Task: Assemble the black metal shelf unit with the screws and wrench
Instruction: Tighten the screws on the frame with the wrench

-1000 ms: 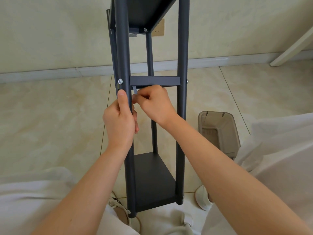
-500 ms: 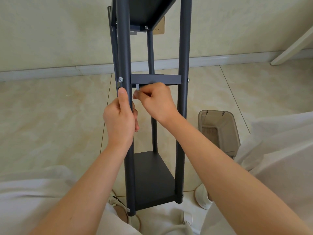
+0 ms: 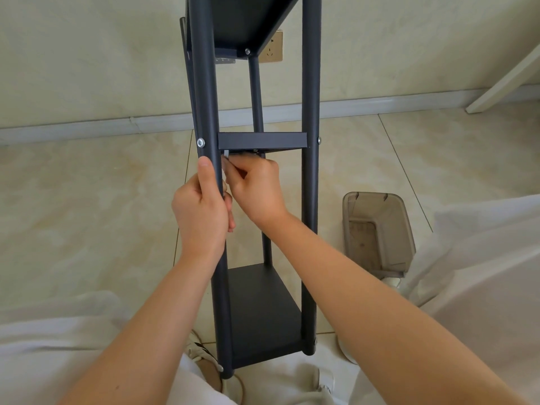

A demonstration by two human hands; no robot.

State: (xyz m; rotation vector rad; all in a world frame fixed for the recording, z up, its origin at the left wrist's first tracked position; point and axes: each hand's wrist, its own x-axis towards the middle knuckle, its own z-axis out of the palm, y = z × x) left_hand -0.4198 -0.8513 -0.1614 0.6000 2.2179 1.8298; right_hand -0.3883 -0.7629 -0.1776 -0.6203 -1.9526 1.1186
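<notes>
The black metal shelf unit [image 3: 311, 200] stands upright on the floor between my legs, with a bottom shelf [image 3: 263, 311], a middle shelf [image 3: 263, 140] and a top shelf. My left hand [image 3: 201, 209] grips the near left post just below a silver screw [image 3: 200, 142]. My right hand [image 3: 254, 188] reaches inside the frame and pinches a small silver wrench [image 3: 226, 154], whose tip points up under the middle shelf's left corner. Most of the wrench is hidden by my fingers.
A translucent grey plastic bin [image 3: 377, 232] lies on the tiled floor to the right of the shelf. The wall with a socket [image 3: 273, 51] is behind it. A white board [image 3: 502, 80] leans at the far right. My white-clothed legs and shoes flank the shelf's base.
My right hand has turned slightly and moved a little up and left under the middle shelf with the wrench. My left hand keeps its grip on the post.
</notes>
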